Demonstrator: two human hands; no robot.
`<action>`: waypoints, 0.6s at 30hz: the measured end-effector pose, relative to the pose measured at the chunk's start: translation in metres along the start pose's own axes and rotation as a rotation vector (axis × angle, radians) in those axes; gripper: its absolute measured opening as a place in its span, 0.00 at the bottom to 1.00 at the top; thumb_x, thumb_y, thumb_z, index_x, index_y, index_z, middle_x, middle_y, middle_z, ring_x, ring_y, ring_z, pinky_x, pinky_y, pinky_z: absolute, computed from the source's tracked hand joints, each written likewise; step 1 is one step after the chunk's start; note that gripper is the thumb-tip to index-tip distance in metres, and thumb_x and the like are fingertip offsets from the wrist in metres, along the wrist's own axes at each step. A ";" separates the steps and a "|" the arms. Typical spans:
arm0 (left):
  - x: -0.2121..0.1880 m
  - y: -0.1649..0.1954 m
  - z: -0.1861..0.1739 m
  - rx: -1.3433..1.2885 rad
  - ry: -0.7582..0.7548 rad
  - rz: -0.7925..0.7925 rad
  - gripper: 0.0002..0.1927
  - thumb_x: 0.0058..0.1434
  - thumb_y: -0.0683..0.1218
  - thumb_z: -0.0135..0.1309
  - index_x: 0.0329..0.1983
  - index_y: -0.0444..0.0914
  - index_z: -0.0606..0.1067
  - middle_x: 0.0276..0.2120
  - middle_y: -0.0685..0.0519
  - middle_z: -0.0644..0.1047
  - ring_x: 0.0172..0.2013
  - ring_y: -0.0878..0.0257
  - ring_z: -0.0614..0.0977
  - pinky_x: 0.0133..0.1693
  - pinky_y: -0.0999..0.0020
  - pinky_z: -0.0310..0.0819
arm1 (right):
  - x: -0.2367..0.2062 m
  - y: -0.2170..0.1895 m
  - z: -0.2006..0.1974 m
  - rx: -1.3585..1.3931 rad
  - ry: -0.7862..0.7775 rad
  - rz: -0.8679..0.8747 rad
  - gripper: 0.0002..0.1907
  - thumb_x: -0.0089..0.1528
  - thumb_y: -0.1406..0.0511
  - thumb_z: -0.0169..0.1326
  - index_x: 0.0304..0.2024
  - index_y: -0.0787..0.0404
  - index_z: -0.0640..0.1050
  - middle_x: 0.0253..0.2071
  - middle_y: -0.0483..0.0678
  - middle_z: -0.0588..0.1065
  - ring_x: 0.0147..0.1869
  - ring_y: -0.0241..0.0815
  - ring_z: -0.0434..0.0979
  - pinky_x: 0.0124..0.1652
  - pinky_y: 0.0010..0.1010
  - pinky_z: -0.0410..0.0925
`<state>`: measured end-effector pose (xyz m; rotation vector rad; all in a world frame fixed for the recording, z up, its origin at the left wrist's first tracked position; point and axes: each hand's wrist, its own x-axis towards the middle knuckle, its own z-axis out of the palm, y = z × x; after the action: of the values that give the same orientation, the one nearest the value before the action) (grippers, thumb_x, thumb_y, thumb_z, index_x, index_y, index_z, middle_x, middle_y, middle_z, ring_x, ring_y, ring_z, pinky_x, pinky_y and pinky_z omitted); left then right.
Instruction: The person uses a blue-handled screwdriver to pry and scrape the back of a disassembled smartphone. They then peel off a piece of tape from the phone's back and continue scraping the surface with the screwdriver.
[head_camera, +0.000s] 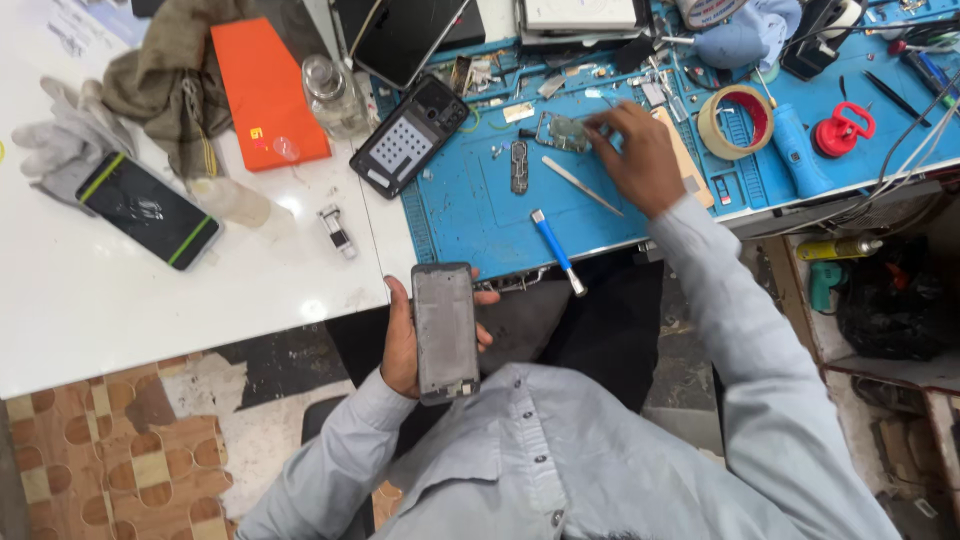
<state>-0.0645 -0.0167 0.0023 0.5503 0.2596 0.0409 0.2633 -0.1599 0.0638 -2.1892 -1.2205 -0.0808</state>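
Left hand (400, 345) gripping a phone frame (445, 330) at lower centre, fingers wrapping its edges; likely light, stiff, thin, best held by the long sides. Right hand (640, 160) pinching a small board (562, 130) on the blue mat (470, 205), upper centre. Fingertips hiding the pinch point; tiny parts indistinct.
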 end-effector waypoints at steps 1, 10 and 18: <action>-0.002 -0.001 0.000 -0.006 0.006 0.007 0.57 0.62 0.81 0.20 0.74 0.33 0.61 0.56 0.36 0.76 0.36 0.54 0.84 0.37 0.62 0.83 | 0.012 -0.005 0.007 -0.015 0.009 -0.029 0.06 0.66 0.70 0.62 0.45 0.64 0.82 0.40 0.51 0.77 0.41 0.46 0.79 0.41 0.37 0.71; -0.012 0.001 -0.003 -0.072 -0.091 0.053 0.59 0.61 0.82 0.21 0.75 0.33 0.59 0.58 0.34 0.75 0.38 0.52 0.85 0.40 0.59 0.82 | 0.088 -0.035 0.014 -0.143 -0.191 -0.255 0.06 0.65 0.67 0.63 0.45 0.58 0.84 0.48 0.56 0.75 0.50 0.57 0.77 0.49 0.45 0.71; -0.029 -0.003 0.008 -0.291 -0.247 0.003 0.52 0.68 0.79 0.23 0.78 0.36 0.56 0.59 0.35 0.74 0.41 0.48 0.85 0.44 0.55 0.83 | 0.088 -0.013 0.020 -0.103 -0.294 -0.273 0.06 0.67 0.65 0.64 0.41 0.62 0.82 0.50 0.56 0.77 0.50 0.55 0.79 0.48 0.43 0.72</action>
<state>-0.0901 -0.0261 0.0143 0.2621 0.0098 0.0126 0.2984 -0.0783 0.0842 -2.1618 -1.7102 0.0706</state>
